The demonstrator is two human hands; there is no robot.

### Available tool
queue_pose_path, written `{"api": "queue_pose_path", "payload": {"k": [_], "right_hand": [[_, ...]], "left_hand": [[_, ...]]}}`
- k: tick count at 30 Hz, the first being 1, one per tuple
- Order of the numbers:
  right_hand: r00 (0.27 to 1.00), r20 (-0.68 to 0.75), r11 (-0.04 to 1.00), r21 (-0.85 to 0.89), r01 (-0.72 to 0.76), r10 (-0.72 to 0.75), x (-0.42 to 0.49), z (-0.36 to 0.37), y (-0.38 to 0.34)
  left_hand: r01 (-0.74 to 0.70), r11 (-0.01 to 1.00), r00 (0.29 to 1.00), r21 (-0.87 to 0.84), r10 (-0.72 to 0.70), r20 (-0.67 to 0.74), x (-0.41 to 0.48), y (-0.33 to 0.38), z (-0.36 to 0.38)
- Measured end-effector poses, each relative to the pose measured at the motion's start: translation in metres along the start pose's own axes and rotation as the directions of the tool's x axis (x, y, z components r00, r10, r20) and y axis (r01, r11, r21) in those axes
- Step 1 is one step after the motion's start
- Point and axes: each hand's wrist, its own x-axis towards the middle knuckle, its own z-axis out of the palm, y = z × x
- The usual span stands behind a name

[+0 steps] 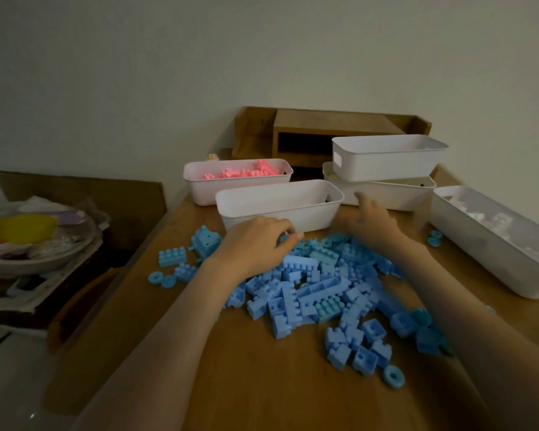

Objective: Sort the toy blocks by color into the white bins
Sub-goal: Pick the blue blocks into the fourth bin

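A pile of blue toy blocks (pixel 318 290) covers the middle of the wooden table (pixel 262 384). My left hand (pixel 255 244) sits at the pile's far left edge, its fingers curled and pinching a small blue block right in front of the nearest white bin (pixel 277 203). My right hand (pixel 374 222) is blurred, fingers stretched out over the pile's far right side beside that bin, holding nothing I can see. A bin with pink blocks (pixel 237 178) stands behind.
A bin of white blocks (pixel 492 241) runs along the right edge. Two stacked white bins (pixel 386 160) stand at the back before a wooden organizer (pixel 324 129). Loose blue rings (pixel 162 279) lie left of the pile. A cluttered bowl (pixel 35 241) sits off the table, left.
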Motion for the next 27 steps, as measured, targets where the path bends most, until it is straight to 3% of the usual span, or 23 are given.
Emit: {"api": "queue_pose_path", "payload": {"k": [3,11,14,16,20,24,27], "right_hand": [[0.968,0.246,0.988,-0.128,0.082,-0.048,-0.006,0.001,0.005],[0.918,0.260,0.951,0.004,0.310,-0.301,-0.039,-0.016,-0.007],[0.902,0.193,0.916,0.191,0.352,-0.387,-0.046,-0.029,-0.018],[0.854,0.276,0.890,0.254,0.379,-0.442,-0.051,-0.036,-0.027],[0.761,0.496,0.889,0.050,0.456,-0.418,-0.061,-0.033,-0.036],[0.753,0.543,0.880,-0.052,0.473,-0.373,-0.065,-0.029,-0.039],[0.751,0.555,0.888,-0.047,0.458,-0.358,-0.066,-0.029,-0.036]], "left_hand": [[-0.020,0.999,0.995,-0.026,0.023,0.099,-0.001,-0.001,0.000],[-0.194,0.977,0.970,-0.087,0.205,0.131,-0.002,0.001,0.000],[-0.251,0.960,0.965,-0.121,0.257,0.041,-0.003,0.003,-0.001],[-0.266,0.953,0.964,-0.147,0.263,-0.040,-0.004,0.003,-0.003],[-0.317,0.944,0.933,-0.092,0.292,-0.211,-0.003,0.000,-0.007],[-0.245,0.968,0.885,0.043,0.242,-0.398,0.001,-0.006,-0.005],[-0.133,0.985,0.875,0.106,0.167,-0.455,0.005,-0.013,-0.001]]}}
